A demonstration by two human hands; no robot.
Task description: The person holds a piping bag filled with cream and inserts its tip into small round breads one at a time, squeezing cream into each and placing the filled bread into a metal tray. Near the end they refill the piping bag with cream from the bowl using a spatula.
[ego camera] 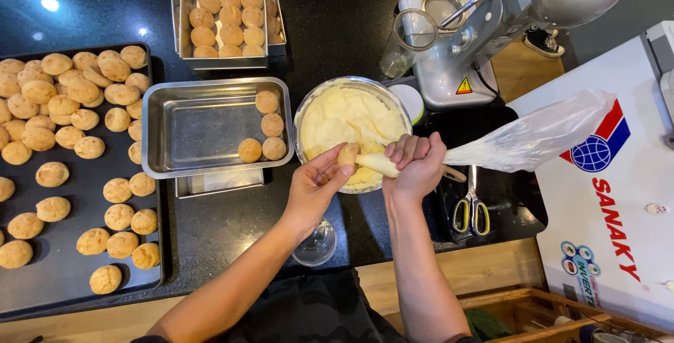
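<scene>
Head view | puff (347, 155) pinched by left hand (314, 188) | piping bag (491, 148) squeezed by right hand (415, 167)

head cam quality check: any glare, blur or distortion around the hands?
Head view: hands sharp, left hand holding a puff, right hand gripping the piping bag; small light glints on the black counter top left; soft sheen on the steel tray; wide-angle bending at the edges; no motion blur visible.

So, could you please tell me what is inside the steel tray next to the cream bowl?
The steel tray holds four puffs clustered at its right end; the rest is bare metal. What lies under it is mostly hidden, though another tray's edge shows below.
</scene>
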